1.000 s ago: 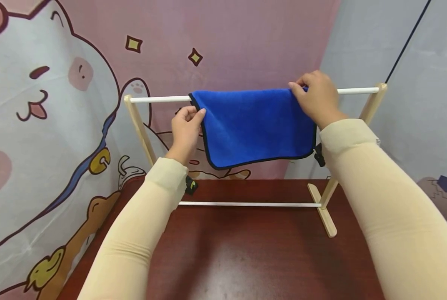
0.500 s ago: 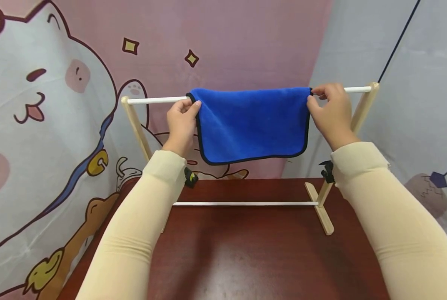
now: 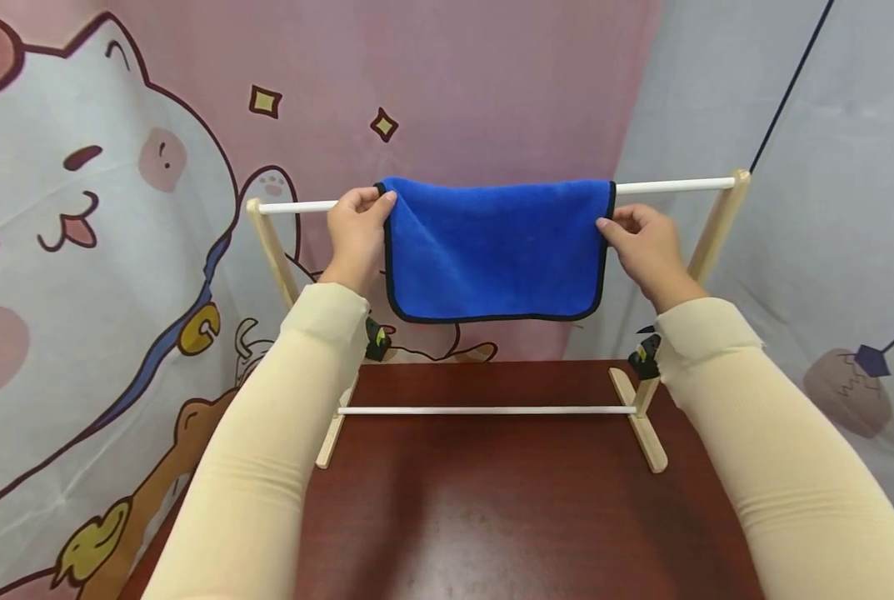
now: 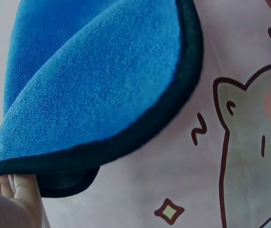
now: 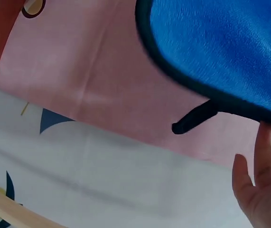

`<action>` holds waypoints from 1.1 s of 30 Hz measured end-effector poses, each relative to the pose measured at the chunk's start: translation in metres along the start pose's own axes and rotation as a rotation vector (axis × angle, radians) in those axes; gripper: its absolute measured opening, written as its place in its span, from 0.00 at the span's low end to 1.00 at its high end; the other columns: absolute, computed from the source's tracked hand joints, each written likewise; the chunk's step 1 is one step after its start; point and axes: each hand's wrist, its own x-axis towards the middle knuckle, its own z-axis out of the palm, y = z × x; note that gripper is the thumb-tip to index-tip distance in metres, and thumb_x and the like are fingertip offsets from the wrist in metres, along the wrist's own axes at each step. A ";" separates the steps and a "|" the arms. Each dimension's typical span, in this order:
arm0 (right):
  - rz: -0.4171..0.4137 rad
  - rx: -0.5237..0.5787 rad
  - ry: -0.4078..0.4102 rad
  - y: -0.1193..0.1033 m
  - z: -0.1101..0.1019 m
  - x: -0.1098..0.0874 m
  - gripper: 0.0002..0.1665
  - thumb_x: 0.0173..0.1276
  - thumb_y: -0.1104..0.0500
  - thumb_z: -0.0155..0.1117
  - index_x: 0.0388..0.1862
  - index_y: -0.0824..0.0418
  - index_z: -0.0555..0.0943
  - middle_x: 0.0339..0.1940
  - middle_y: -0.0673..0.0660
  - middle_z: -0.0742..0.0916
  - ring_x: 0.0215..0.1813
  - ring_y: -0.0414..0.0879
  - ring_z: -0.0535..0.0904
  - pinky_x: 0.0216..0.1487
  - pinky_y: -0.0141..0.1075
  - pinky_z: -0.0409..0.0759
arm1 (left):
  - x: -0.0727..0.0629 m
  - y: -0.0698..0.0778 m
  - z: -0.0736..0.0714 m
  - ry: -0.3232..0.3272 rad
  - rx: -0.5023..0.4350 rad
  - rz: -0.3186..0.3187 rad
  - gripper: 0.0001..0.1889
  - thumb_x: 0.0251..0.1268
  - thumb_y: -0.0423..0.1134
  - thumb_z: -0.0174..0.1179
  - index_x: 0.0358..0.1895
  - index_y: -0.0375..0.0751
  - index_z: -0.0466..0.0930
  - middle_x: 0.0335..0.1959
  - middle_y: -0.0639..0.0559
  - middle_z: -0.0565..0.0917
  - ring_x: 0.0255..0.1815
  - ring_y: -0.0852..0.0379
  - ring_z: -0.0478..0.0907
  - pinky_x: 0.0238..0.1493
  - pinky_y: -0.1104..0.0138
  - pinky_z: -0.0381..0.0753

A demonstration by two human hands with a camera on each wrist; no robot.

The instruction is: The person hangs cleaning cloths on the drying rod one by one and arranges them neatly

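A blue cloth (image 3: 495,250) with black binding hangs folded over the white top bar (image 3: 675,186) of a wooden rack. At its upper left edge my left hand (image 3: 355,237) pinches the binding just below the bar, thumb in front. My right hand (image 3: 652,254) pinches the right edge a little lower, with its fingers partly behind the fabric. The left wrist view shows the cloth's fuzzy face (image 4: 97,95) and rounded corner, the fingers at its border. In the right wrist view, a short black strap (image 5: 194,117) sticks out from the binding near the fingers.
The rack's feet (image 3: 645,433) stand on a dark red-brown table (image 3: 491,517), joined by a low white bar (image 3: 484,410). Close behind hangs a pink and white cartoon-printed backdrop (image 3: 506,92).
The right hand has left the top bar and slid down the cloth's right edge. The left hand has moved up its edge. The cloth's bottom edge now lies more level and slightly higher.
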 end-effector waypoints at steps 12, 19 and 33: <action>-0.019 0.062 0.031 -0.026 -0.011 0.012 0.19 0.72 0.53 0.58 0.49 0.68 0.78 0.27 0.40 0.77 0.31 0.32 0.73 0.34 0.22 0.72 | 0.016 0.012 -0.010 0.026 0.197 0.027 0.13 0.66 0.40 0.62 0.48 0.34 0.82 0.34 0.51 0.80 0.37 0.59 0.75 0.45 0.70 0.76; 0.047 0.045 0.013 -0.046 -0.016 0.022 0.16 0.72 0.52 0.57 0.48 0.62 0.78 0.28 0.41 0.78 0.30 0.32 0.74 0.32 0.23 0.72 | 0.025 0.020 -0.014 0.045 0.235 -0.001 0.13 0.66 0.41 0.62 0.48 0.36 0.82 0.35 0.52 0.80 0.36 0.59 0.75 0.40 0.69 0.77; 0.002 -0.163 0.019 -0.050 -0.010 0.028 0.23 0.73 0.49 0.54 0.54 0.67 0.78 0.38 0.53 0.79 0.40 0.41 0.70 0.39 0.30 0.68 | 0.037 0.022 -0.006 0.024 0.368 0.024 0.13 0.67 0.41 0.61 0.50 0.38 0.82 0.37 0.51 0.79 0.38 0.60 0.74 0.43 0.70 0.76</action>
